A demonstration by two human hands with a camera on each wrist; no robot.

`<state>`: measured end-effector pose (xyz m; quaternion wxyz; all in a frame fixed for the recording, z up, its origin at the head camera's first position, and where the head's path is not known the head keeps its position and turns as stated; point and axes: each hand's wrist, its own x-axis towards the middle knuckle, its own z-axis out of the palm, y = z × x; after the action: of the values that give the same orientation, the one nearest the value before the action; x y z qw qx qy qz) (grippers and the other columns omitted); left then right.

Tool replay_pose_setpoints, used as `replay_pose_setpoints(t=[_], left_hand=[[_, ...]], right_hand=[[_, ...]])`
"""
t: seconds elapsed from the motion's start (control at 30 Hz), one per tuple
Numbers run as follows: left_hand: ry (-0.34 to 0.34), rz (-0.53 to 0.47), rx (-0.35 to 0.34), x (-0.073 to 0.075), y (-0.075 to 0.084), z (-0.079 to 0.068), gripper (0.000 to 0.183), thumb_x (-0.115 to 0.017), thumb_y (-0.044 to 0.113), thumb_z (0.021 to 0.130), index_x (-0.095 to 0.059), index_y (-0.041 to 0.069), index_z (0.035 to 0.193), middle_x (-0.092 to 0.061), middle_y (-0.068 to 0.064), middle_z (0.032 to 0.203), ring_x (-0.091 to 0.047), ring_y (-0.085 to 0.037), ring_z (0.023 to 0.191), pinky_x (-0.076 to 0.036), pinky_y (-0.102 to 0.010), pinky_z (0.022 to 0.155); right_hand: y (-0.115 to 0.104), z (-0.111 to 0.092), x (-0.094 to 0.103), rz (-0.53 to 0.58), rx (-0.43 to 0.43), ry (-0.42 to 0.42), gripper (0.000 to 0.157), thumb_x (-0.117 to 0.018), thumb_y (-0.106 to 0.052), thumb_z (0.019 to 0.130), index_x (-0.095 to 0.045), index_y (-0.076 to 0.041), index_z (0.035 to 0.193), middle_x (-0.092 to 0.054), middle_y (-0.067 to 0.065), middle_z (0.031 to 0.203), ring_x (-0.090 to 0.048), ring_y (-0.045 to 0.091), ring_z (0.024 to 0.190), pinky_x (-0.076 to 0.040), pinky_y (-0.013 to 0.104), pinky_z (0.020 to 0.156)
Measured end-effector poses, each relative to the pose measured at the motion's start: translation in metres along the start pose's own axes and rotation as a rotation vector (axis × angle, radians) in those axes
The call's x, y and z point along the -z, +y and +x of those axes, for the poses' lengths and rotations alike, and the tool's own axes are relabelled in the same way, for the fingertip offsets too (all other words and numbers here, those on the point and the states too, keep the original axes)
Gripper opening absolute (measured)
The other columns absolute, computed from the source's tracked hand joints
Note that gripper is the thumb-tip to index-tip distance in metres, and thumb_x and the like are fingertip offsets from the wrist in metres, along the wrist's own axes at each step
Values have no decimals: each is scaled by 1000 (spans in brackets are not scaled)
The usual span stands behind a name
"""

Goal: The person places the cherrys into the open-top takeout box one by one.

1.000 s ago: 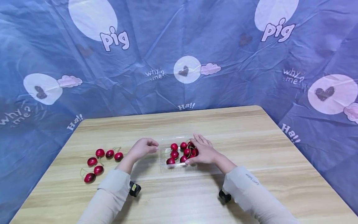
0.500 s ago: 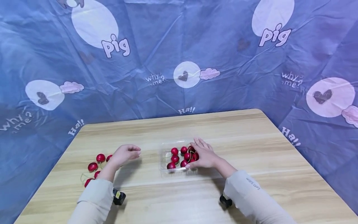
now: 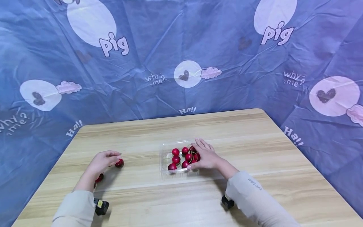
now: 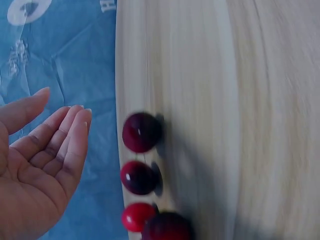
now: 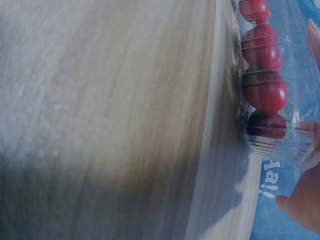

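Note:
My left hand (image 3: 100, 162) hovers over the left side of the table, just by a loose red cherry (image 3: 119, 163) and partly covering another cherry (image 3: 99, 178). In the left wrist view its palm is bare, the fingers loosely bent, and several dark red cherries (image 4: 142, 132) lie in a row beside it. My right hand (image 3: 207, 157) holds the right end of a clear plastic box (image 3: 162, 160), thumb at the near rim and fingers across to the far rim. Inside are several cherries (image 3: 175, 160) with green stems; the hand hides some. Through the box wall, more cherries (image 5: 265, 92) show.
The box stands on a light wood-grain table (image 3: 158, 198), near its middle. A blue printed cloth (image 3: 136, 94) hangs right behind the table's back edge. Black wrist cameras (image 3: 101, 206) sit below both sleeves.
My left hand has moved left, away from the box and over to the loose cherries, covering most of them in the head view. My right hand stays on the box.

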<state>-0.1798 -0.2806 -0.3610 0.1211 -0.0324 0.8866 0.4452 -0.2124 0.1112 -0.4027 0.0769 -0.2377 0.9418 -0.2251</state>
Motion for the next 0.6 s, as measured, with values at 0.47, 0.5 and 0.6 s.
replay_pose_setpoints(t=[0.47, 0.5, 0.6], left_hand=[[76, 40, 94, 31, -26, -16, 58, -48, 38, 86, -40, -8, 121, -41, -28, 121, -44, -39, 103, -36, -48, 81], [97, 49, 104, 33, -34, -13, 58, -49, 40, 85, -42, -6, 121, -43, -26, 120, -46, -36, 102, -39, -45, 78], [121, 61, 114, 44, -68, 1, 60, -49, 46, 83, -45, 0, 120, -46, -22, 119, -44, -34, 103, -37, -46, 77]], right_hand=[[-1, -1, 2, 6, 6, -1, 106, -58, -69, 58, -25, -5, 135, -10, 16, 142, -3, 31, 128, -6, 54, 97], [-1, -1, 2, 7, 7, -1, 106, -58, -69, 58, -26, -4, 135, -10, 16, 142, -3, 31, 128, -6, 54, 97], [-2, -1, 2, 10, 10, -3, 106, -58, -69, 58, -26, -4, 135, -10, 16, 142, -3, 31, 128, -6, 55, 97]])
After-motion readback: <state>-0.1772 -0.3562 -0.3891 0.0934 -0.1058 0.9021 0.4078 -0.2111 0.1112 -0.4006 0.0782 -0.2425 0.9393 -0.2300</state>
